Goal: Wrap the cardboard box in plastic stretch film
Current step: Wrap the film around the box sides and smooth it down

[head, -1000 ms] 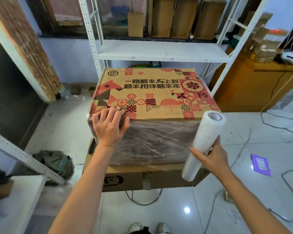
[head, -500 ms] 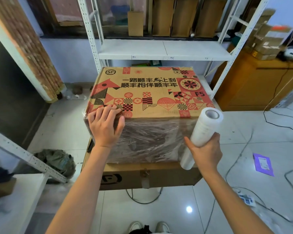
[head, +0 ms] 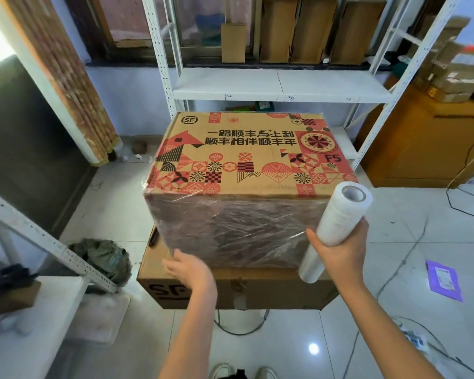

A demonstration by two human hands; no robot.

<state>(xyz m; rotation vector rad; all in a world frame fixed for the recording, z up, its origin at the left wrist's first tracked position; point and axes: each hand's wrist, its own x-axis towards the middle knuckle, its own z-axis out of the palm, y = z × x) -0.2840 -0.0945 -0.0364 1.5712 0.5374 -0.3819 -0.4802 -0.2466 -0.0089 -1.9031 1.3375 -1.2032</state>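
A printed cardboard box (head: 246, 160) with red and black patterns sits on top of a plain brown box (head: 271, 292). Wrinkled plastic film (head: 236, 231) covers its near side. My right hand (head: 340, 250) grips a white roll of stretch film (head: 337, 222), held tilted at the box's near right corner, with film running from the roll to the box. My left hand (head: 189, 270) hovers blurred near the lower left corner of the wrapped side, fingers apart, holding nothing.
A white metal shelf rack (head: 279, 86) stands right behind the box, with brown cartons (head: 312, 28) beyond it. A wooden cabinet (head: 427, 143) is at the right. Cables and a purple sheet (head: 443, 280) lie on the tiled floor. A green bundle (head: 104, 255) sits at the left.
My left hand has left the box's top left edge and dropped to its lower left corner. The roll in my right hand stays at the near right corner.
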